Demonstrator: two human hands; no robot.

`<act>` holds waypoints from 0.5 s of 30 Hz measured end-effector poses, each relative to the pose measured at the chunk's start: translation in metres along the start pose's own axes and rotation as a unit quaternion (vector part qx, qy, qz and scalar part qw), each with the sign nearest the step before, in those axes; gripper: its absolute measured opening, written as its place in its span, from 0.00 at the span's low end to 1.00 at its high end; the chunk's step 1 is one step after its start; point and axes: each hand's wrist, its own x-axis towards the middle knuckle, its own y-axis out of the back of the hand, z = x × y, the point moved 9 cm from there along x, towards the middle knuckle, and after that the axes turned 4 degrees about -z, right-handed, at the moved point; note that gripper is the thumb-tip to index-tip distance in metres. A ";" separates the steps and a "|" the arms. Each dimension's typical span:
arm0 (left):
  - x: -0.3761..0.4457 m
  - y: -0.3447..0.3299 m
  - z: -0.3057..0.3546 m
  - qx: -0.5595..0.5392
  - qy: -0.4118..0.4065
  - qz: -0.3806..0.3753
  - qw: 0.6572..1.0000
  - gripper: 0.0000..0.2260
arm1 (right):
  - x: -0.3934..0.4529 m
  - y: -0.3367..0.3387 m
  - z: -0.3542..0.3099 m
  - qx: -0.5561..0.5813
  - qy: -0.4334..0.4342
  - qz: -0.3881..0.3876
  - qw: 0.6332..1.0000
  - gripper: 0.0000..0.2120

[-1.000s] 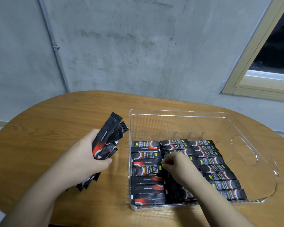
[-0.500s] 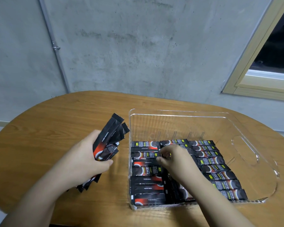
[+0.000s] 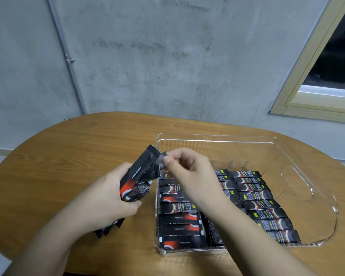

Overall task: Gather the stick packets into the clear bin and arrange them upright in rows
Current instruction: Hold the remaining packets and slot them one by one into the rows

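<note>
1. Right now the stick packets [image 3: 255,196] fill the near part of the clear bin [image 3: 217,140] in three rows, laid overlapping; the far part is bare.
2. Bin sits toward the table's [image 3: 68,148] right end, near its front edge.
3. Left hand [image 3: 108,198] grips a loose bundle of packets [image 3: 139,176] just left of the bin, fingers curled round it, ends fanning up and down.
4. Right hand [image 3: 189,176] is over the bin's left wall, thumb and fingertips pinching the top end of one bundle packet.
5. Beyond: concrete wall [image 3: 167,56], window frame [image 3: 299,86] at right.
</note>
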 end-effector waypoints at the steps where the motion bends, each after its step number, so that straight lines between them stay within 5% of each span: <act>1: -0.001 0.001 -0.002 0.001 0.007 0.003 1.000 0.20 | 0.000 0.013 0.003 0.012 -0.001 0.037 0.999 0.09; 5: -0.003 0.006 -0.012 0.000 0.028 0.012 1.000 0.19 | -0.012 0.068 0.032 0.033 -0.055 0.127 0.990 0.06; 10: 0.000 0.005 -0.011 0.002 0.029 0.012 1.000 0.19 | -0.046 0.075 0.102 -0.046 -0.218 0.052 0.973 0.04; 15: 0.000 0.000 -0.008 0.005 0.029 0.002 1.000 0.20 | -0.053 0.062 0.122 -0.199 -0.251 -0.004 0.947 0.05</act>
